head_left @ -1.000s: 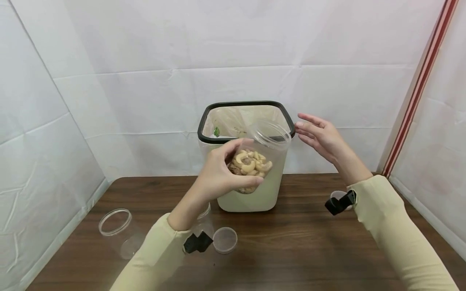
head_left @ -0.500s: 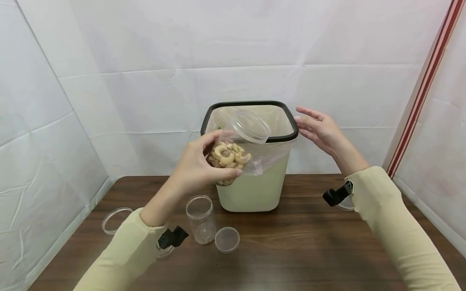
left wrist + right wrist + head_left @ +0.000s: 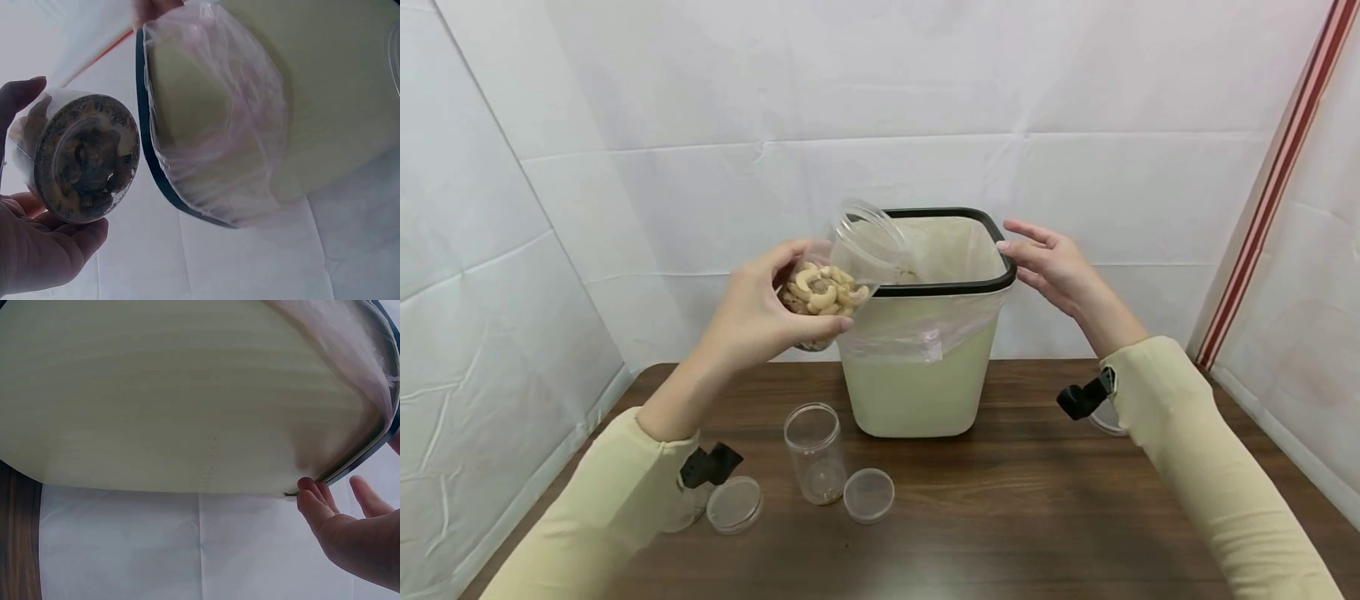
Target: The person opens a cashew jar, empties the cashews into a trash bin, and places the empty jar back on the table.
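Note:
My left hand [image 3: 752, 308] grips a clear plastic jar [image 3: 827, 283] of cashews. It tilts the jar to the right, with the mouth by the left side of the bin's black rim. In the left wrist view the round base of the jar [image 3: 87, 159] faces the camera, and darker pieces show through it. The pale green trash bin [image 3: 917, 383] stands at the back of the table, lined with a thin plastic bag [image 3: 955, 242]. Fairly straight fingers of my right hand [image 3: 1060, 271] touch the bin's right rim; the right wrist view shows that hand [image 3: 350, 528] beside the rim.
An uncapped clear jar [image 3: 815, 458] stands in front of the bin, with a clear lid [image 3: 868, 496] to its right. Another lid [image 3: 733, 504] lies left of it, beside a jar partly under my left sleeve. A clear round piece [image 3: 1108, 414] is partly behind my right wrist.
My left hand has carried the cashew jar left and up, from before the bin's front to its left side. The right hand stays by the rim, having shifted only slightly.

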Demonstrator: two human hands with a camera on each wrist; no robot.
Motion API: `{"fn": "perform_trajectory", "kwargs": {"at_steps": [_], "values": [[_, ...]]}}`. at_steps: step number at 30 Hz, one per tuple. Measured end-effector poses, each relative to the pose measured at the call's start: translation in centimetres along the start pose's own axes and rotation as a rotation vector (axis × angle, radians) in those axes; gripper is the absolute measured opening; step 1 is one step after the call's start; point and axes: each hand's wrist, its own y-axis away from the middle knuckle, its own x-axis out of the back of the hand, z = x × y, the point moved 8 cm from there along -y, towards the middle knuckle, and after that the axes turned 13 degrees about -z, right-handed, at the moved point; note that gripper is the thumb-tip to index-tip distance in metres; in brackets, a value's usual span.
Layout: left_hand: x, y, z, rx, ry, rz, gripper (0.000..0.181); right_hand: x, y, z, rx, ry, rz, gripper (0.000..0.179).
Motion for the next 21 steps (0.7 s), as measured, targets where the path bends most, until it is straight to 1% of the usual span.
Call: {"fn": "perform_trajectory", "kwargs": {"at_steps": [4,6,12,16,21], "values": [[1.1,-0.4,-0.1,0.002,-0.052,0.049,0.071,-0.1,-0.2,0.0,0.006,0.004,0.004,0.065],[1.5,-0.7,-0.3,0.008,-0.071,0.064,0.07,-0.1,-0.3,0.1,-0.001,0.011,0.005,0.065],[2.7,-1.4,-0.8,0.046,-0.106,0.085,0.07,-0.1,-0.6,0.3,-0.017,0.018,0.022,0.063],[3.5,-2.0,-1.0,0.069,-0.157,0.108,0.07,0.0,-0.8,0.5,-0.025,0.019,0.029,0.063],[4.3,-2.9,-1.6,0.117,-0.219,0.121,0.071,0.0,-1.0,0.6,-0.032,0.021,0.029,0.061]]}}
